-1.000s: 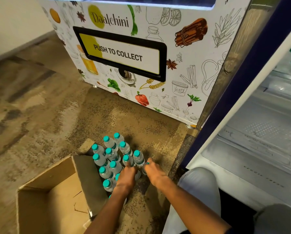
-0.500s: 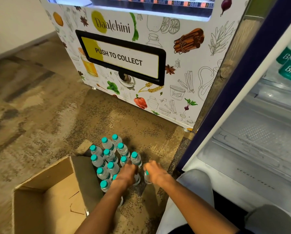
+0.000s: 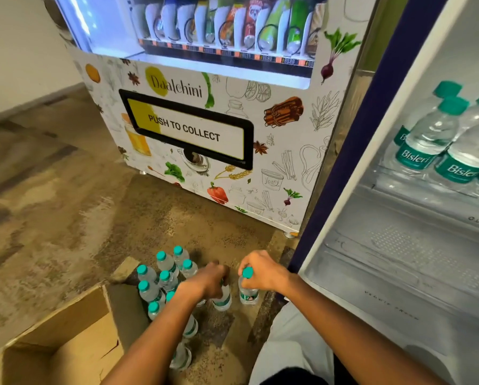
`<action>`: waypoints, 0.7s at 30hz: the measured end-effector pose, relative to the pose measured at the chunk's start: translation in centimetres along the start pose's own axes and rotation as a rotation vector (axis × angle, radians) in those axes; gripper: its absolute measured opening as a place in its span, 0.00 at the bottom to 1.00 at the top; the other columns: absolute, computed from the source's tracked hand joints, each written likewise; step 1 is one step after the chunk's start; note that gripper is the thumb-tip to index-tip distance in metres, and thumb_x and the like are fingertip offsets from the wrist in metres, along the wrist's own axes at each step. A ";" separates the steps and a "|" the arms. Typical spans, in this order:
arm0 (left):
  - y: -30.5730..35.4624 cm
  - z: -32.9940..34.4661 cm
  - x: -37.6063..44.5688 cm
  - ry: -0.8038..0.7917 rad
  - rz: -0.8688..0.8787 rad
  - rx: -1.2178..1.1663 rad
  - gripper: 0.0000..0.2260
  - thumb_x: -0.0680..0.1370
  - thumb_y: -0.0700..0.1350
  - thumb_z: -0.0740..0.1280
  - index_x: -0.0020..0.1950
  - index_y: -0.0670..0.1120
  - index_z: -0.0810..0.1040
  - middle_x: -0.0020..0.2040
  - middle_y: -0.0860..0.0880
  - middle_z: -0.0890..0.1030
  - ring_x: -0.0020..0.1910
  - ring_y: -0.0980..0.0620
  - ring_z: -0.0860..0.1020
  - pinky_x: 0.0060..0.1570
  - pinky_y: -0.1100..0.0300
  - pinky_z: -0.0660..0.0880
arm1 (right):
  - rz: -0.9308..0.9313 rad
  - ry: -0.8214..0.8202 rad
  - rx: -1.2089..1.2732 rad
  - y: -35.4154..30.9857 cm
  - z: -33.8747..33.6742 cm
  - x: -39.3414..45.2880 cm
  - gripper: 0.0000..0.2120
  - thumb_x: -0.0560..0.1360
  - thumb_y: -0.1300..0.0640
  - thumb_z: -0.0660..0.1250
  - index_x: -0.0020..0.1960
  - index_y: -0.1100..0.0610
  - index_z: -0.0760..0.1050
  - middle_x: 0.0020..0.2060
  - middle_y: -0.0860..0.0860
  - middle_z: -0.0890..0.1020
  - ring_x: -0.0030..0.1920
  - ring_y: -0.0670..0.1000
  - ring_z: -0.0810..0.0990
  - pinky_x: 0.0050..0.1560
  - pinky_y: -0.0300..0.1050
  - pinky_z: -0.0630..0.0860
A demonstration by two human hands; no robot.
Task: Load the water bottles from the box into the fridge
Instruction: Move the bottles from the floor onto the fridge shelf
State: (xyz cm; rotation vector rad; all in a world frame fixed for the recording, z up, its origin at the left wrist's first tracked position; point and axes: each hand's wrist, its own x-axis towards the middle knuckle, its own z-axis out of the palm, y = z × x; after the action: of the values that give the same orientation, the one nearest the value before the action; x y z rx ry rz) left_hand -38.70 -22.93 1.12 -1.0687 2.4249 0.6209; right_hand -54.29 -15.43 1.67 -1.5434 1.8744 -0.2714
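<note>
Here the right hand grips a bottle by its neck; the left hand, at nine o'clock, grips another bottle. Full, smooth bottles likely slip; necks hold best.

I am seeing a cluster of small clear water bottles with teal caps standing upright on the floor at lower centre of the frame. Two more bottles are standing just right of it: one with its cap hidden, one with its cap showing. The cardboard box is sitting open at lower left, touching the cluster. The fridge is standing open at right, with labelled bottles lying on its upper shelf.
</note>
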 end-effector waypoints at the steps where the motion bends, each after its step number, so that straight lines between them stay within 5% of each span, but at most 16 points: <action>1: 0.6 -0.7 -0.1 -0.005 0.013 -0.003 0.14 0.74 0.38 0.70 0.58 0.48 0.75 0.61 0.46 0.71 0.56 0.47 0.74 0.49 0.59 0.73 | 0.003 0.012 -0.003 -0.2 -0.6 -0.2 0.12 0.68 0.58 0.76 0.51 0.49 0.81 0.61 0.52 0.74 0.61 0.51 0.74 0.53 0.39 0.72; 8: 4.0 -5.5 -1.0 -0.034 0.114 -0.002 0.13 0.75 0.38 0.70 0.56 0.48 0.74 0.58 0.47 0.72 0.55 0.48 0.75 0.51 0.57 0.75 | -0.075 0.073 -0.052 -1.1 -5.0 -2.4 0.16 0.68 0.62 0.77 0.54 0.53 0.81 0.51 0.47 0.76 0.51 0.44 0.72 0.49 0.37 0.68; 12: 5.7 -7.5 -2.7 -0.062 0.155 0.028 0.14 0.75 0.38 0.69 0.59 0.47 0.74 0.59 0.47 0.74 0.54 0.49 0.75 0.51 0.57 0.75 | -0.158 0.139 0.003 -1.5 -6.8 -4.2 0.11 0.67 0.60 0.77 0.48 0.51 0.82 0.45 0.43 0.79 0.48 0.44 0.76 0.47 0.37 0.72; 15: 7.1 -9.1 -4.4 -0.099 0.177 0.063 0.14 0.75 0.38 0.70 0.59 0.47 0.74 0.57 0.49 0.73 0.52 0.50 0.74 0.48 0.59 0.74 | -0.179 0.150 0.056 -1.5 -8.2 -5.8 0.09 0.69 0.59 0.77 0.45 0.48 0.82 0.47 0.45 0.82 0.53 0.48 0.78 0.54 0.45 0.78; 21: 9.7 -11.8 -8.0 -0.131 0.330 0.103 0.12 0.74 0.39 0.71 0.55 0.48 0.76 0.55 0.51 0.75 0.52 0.52 0.74 0.41 0.65 0.71 | -0.201 0.245 0.122 -1.3 -10.8 -9.8 0.13 0.67 0.59 0.77 0.50 0.51 0.82 0.47 0.45 0.83 0.48 0.45 0.81 0.48 0.39 0.79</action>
State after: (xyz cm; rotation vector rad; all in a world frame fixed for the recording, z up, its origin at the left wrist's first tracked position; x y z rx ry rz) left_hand -43.41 -18.97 17.17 -0.5721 2.5048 0.6381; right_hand -59.34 -9.45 14.00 -1.6766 1.8450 -0.6811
